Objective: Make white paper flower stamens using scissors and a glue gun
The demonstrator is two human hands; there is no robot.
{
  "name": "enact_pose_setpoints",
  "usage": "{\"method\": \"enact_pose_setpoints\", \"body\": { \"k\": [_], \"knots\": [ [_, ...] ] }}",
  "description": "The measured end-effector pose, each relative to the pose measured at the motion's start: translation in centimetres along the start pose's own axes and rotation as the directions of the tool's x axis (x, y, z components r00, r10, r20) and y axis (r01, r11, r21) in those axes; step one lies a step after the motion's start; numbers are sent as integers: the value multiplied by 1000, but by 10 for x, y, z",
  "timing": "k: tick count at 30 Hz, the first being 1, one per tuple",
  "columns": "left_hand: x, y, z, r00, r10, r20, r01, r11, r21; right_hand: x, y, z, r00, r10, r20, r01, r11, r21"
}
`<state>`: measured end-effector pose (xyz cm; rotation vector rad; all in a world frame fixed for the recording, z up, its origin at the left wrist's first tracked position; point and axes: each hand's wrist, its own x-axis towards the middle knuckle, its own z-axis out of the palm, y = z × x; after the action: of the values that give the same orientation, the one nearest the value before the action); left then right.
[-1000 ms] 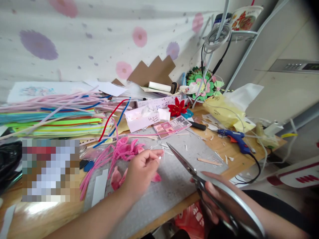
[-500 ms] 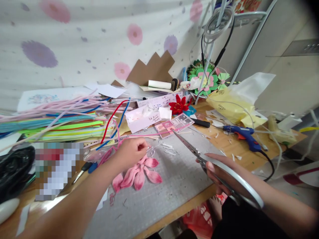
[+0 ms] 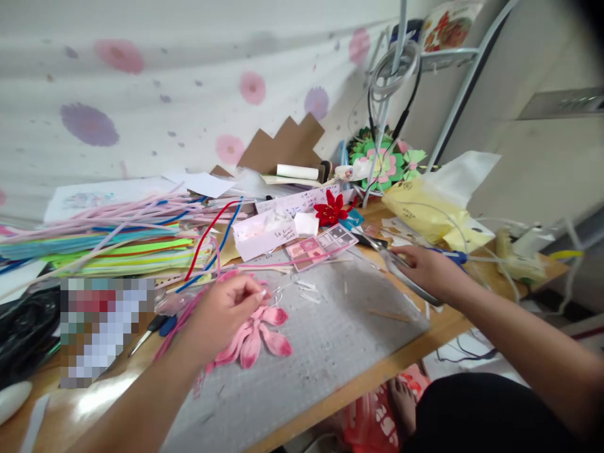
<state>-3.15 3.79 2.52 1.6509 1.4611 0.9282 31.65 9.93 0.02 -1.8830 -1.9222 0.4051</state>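
Observation:
My left hand [image 3: 226, 311] is closed in a pinch above the pink petals [image 3: 252, 336], which lie partly beneath it on the grey cutting mat [image 3: 330, 340]. Whatever is between those fingertips is too small to make out. Thin white strips [image 3: 307, 290] lie just beyond it. At the mat's right edge, my right hand [image 3: 422, 270] grips a pair of metal scissors [image 3: 408, 281], low by the table surface, blades pointing away to the left. Near the scissor tips is a black-handled tool [image 3: 368, 240], partly covered.
Bundles of coloured pipe cleaners [image 3: 117, 242] fill the left back. A palette [image 3: 321, 247] and a red flower [image 3: 330, 209] sit behind the mat. Right of them are a yellow bag [image 3: 419, 211] and a blue glue gun [image 3: 448, 256], mostly hidden by my hand.
My right hand has carried the scissors away from in front of me, forward and right, down toward the table. My left hand stays near the pink petals, still pinching. The view has shifted slightly.

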Motion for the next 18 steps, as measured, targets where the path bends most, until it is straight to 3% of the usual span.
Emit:
{"method": "enact_pose_setpoints", "body": {
  "k": [3,8,14,18],
  "knots": [
    [-12,5,22,989,-99,114,122,967,-225,20,1,4,1000,-3,-20,-1,984,-178],
    [-25,2,50,972,-110,209,176,927,-330,33,-1,21,999,3,-35,-14,947,-322],
    [-35,-8,54,964,-151,219,231,883,-409,36,6,29,999,-14,-37,-2,920,-393],
    [-40,-6,55,948,-180,263,284,850,-443,30,-11,27,992,-123,-39,98,914,-395]
  ]
}}
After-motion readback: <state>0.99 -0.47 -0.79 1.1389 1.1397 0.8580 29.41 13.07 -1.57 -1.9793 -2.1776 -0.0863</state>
